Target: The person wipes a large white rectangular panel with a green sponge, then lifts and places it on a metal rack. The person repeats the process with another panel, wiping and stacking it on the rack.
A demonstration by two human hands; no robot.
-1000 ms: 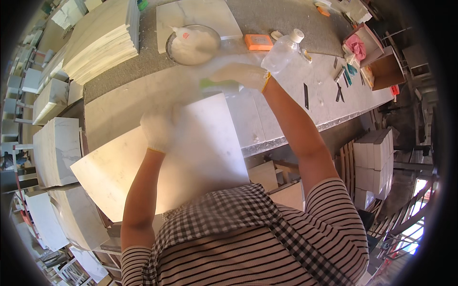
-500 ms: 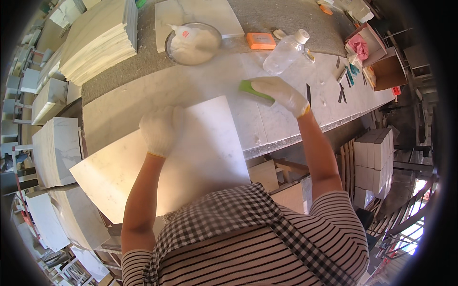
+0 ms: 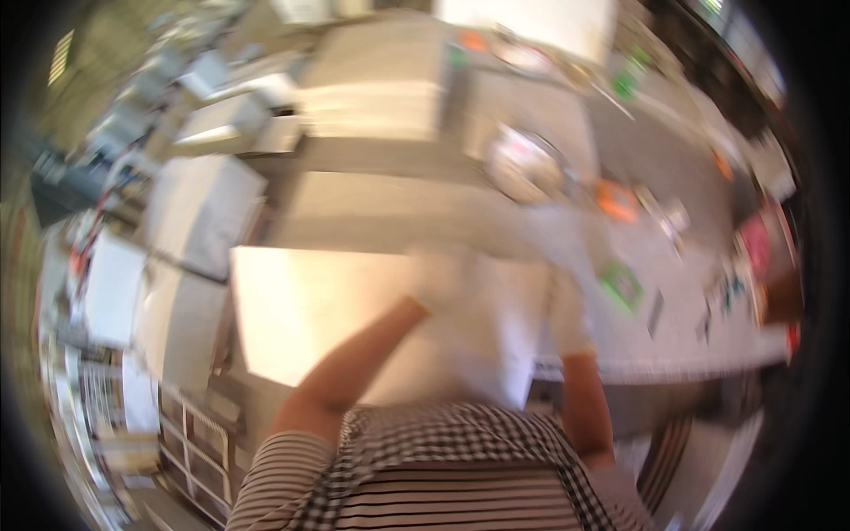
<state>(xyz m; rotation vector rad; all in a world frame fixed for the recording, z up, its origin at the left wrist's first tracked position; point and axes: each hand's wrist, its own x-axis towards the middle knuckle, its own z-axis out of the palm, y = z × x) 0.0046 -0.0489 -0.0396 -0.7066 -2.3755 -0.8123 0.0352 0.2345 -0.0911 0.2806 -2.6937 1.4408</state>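
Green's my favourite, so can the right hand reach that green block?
Probably yes: the green block lies on the bench just beside the right hand, with nothing visible standing between them.

White-gloved left hand [image 3: 443, 276], white-gloved right hand [image 3: 569, 317]: both blurry, fingers can't be told apart. White flat slab [image 3: 310, 301]: near edge partly hidden by black-and-white checked apron [image 3: 460, 434]. Big white flat thing [image 3: 531, 22], grey surface's [image 3: 664, 142] far edge: top cut off. Small dark strips [image 3: 655, 314], near right corner: too blurry.
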